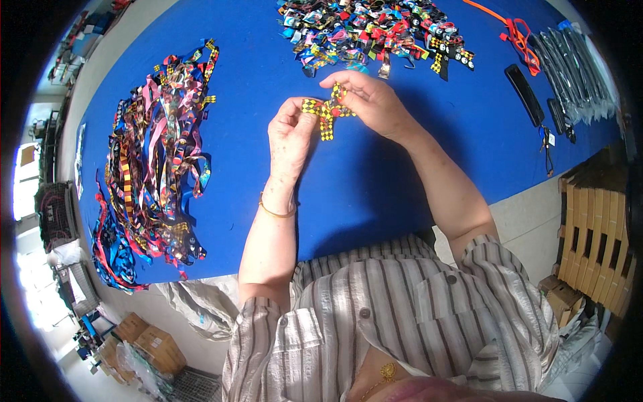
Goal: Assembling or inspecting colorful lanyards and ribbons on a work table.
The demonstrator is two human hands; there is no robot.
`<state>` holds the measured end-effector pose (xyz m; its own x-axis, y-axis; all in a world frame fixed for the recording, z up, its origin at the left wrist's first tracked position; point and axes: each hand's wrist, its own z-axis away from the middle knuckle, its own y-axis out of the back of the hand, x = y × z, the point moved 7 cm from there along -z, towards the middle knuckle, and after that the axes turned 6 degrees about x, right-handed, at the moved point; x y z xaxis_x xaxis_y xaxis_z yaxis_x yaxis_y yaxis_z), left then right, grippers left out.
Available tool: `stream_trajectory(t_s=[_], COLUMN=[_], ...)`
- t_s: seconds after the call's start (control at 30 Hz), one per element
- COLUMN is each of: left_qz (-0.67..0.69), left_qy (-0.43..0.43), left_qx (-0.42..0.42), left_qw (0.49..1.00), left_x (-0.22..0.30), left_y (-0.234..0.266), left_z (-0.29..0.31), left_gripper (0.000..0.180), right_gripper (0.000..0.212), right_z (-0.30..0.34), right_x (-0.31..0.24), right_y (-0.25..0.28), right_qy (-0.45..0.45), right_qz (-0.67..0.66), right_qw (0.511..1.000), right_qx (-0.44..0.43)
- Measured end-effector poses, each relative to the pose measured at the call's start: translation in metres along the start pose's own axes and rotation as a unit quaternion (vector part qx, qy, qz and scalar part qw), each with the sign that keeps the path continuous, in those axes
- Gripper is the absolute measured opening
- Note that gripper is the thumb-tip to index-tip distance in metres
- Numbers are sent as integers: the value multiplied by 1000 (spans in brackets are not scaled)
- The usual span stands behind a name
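A yellow-and-black checkered ribbon (327, 127) with small red patches is held up over the blue table, folded or knotted at its middle with a short tail hanging down. My left hand (289, 137) pinches its left end between thumb and fingers. From the other side, my right hand (376, 106) grips the upper right part, its fingertips partly covering the fold. Beyond my hands lies a heap of short, knotted-looking patterned ribbon pieces (375, 33). Long loose ribbons (157, 154) in many colours are spread to my left.
On the right of the blue table (254, 50) lie a black elongated case (524, 95), an orange-red cord (521, 45), plastic-wrapped dark packs (575, 74) and a small tagged item (548, 139). Slatted brown stacks (596, 244) stand off the right edge; cardboard boxes (159, 350) sit lower left.
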<state>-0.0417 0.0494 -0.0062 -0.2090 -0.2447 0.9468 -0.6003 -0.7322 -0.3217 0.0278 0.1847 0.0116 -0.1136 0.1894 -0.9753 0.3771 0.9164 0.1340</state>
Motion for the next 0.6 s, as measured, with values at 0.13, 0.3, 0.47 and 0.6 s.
stream_trajectory(t_s=[0.13, 0.3, 0.47, 0.6], left_qz=[-108, 36, 39, 0], left_qy=[-17, 54, 58, 25], left_qx=[39, 24, 36, 22], left_qw=[993, 998, 997, 999], left_x=[4, -4, -8, -6], left_y=[12, 5, 3, 1], left_z=[-3, 0, 0, 0], left_gripper=[12, 11, 13, 13], right_gripper=[26, 22, 24, 26], right_z=[3, 7, 10, 11], right_x=[-5, -15, -6, -8], right_y=[4, 6, 3, -1], right_qy=[16, -44, -30, -48], right_qz=[40, 104, 84, 27], right_qw=[999, 992, 994, 997], right_qx=[33, 52, 60, 46])
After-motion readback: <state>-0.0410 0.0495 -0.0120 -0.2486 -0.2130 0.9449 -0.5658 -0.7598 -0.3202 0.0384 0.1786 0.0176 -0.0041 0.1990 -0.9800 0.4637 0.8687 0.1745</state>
